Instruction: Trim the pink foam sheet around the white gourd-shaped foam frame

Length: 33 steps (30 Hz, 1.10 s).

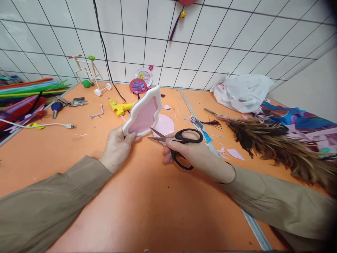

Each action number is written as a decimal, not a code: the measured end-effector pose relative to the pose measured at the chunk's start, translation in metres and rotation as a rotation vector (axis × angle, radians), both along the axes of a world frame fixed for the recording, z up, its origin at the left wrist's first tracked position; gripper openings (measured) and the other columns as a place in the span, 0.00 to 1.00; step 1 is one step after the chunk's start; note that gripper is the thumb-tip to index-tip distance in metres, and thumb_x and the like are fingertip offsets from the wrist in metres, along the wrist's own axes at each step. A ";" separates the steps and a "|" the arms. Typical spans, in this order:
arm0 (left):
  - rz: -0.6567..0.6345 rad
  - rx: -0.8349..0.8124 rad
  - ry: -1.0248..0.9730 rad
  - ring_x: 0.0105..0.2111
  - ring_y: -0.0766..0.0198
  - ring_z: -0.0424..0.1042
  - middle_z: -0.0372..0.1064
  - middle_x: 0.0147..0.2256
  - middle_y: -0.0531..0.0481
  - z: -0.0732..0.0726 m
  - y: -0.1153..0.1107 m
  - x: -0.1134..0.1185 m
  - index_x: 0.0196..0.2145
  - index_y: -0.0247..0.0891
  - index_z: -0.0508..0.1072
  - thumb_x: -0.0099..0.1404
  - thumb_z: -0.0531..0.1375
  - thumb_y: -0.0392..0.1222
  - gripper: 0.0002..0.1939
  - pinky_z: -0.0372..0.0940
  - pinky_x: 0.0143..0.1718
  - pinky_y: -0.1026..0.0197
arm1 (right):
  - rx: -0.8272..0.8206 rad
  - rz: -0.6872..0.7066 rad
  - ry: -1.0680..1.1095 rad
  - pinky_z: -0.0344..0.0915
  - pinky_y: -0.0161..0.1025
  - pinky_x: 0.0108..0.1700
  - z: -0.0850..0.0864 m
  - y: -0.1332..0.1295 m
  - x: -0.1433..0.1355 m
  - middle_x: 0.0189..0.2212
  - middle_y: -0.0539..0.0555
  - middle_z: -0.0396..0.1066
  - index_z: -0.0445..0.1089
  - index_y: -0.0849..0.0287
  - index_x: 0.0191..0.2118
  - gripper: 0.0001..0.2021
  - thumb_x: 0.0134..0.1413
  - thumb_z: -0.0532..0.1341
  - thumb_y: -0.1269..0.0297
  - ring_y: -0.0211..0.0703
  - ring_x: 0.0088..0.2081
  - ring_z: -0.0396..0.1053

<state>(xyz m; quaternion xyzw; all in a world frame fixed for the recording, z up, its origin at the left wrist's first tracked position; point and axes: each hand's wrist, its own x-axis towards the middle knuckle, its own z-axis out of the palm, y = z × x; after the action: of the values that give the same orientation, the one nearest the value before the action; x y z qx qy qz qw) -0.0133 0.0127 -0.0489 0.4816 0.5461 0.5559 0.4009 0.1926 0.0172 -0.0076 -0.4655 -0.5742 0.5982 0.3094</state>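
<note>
My left hand (117, 147) grips the lower left corner of a wavy-edged frame (144, 116), white around the rim with a pink panel inside, tilted up above the table. Black-handled scissors (181, 139) are in my right hand (191, 149), their blades parted and pointing left, close to the frame's lower edge. Whether the blades touch the frame I cannot tell. Behind the scissors lies a pink rounded sheet (165, 125), partly hidden by them and by the frame.
A yellow glue gun (121, 108) lies behind the frame, left of it. Keys (71, 102) and coloured strips (28, 91) are at the left. Paper scraps (235, 154), a feather duster (276, 144) and a white plastic bag (243, 92) occupy the right side. The orange table (147, 211) meets a tiled wall.
</note>
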 end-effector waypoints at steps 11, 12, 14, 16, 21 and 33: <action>0.004 -0.069 -0.038 0.31 0.59 0.74 0.74 0.26 0.52 -0.002 0.006 -0.001 0.30 0.35 0.76 0.53 0.67 0.41 0.08 0.69 0.42 0.55 | -0.087 -0.019 0.030 0.73 0.39 0.32 -0.005 0.000 0.001 0.24 0.51 0.74 0.72 0.60 0.32 0.05 0.53 0.64 0.64 0.42 0.25 0.76; 0.009 -0.073 -0.051 0.30 0.60 0.74 0.73 0.25 0.53 -0.003 0.006 -0.002 0.30 0.35 0.76 0.52 0.67 0.41 0.08 0.69 0.42 0.56 | -0.097 -0.017 0.041 0.74 0.39 0.32 -0.006 -0.001 0.001 0.24 0.50 0.73 0.72 0.60 0.33 0.05 0.53 0.64 0.63 0.42 0.25 0.76; 0.013 -0.077 -0.074 0.30 0.61 0.74 0.73 0.25 0.53 -0.004 0.008 -0.002 0.29 0.35 0.76 0.52 0.67 0.40 0.08 0.69 0.41 0.56 | -0.104 -0.013 0.055 0.74 0.39 0.32 -0.006 -0.001 0.001 0.25 0.50 0.73 0.73 0.60 0.33 0.06 0.53 0.65 0.62 0.41 0.25 0.75; 0.013 -0.075 -0.090 0.29 0.62 0.74 0.73 0.25 0.54 -0.004 0.008 -0.002 0.29 0.35 0.76 0.51 0.67 0.39 0.07 0.70 0.41 0.57 | -0.099 -0.011 0.057 0.74 0.38 0.32 -0.006 -0.001 0.001 0.25 0.49 0.73 0.74 0.60 0.35 0.07 0.53 0.65 0.62 0.40 0.25 0.75; 0.010 -0.078 -0.094 0.29 0.63 0.74 0.74 0.25 0.53 -0.003 0.008 -0.001 0.29 0.34 0.77 0.52 0.68 0.37 0.05 0.70 0.39 0.60 | -0.116 -0.012 0.030 0.73 0.38 0.32 -0.003 0.000 0.000 0.24 0.50 0.73 0.73 0.60 0.33 0.05 0.55 0.64 0.63 0.40 0.25 0.75; 0.015 -0.243 -0.443 0.41 0.58 0.80 0.80 0.42 0.44 0.029 0.003 -0.005 0.35 0.33 0.79 0.52 0.67 0.25 0.11 0.76 0.38 0.65 | 0.150 0.131 -0.099 0.72 0.40 0.35 0.023 0.011 0.024 0.24 0.49 0.74 0.74 0.59 0.40 0.10 0.54 0.64 0.60 0.43 0.26 0.77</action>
<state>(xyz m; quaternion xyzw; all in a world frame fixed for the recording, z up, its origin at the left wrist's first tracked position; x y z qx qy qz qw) -0.0178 0.0158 -0.0199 0.2920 0.5113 0.5813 0.5616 0.2163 0.0286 0.0152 -0.4312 -0.6613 0.5488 0.2750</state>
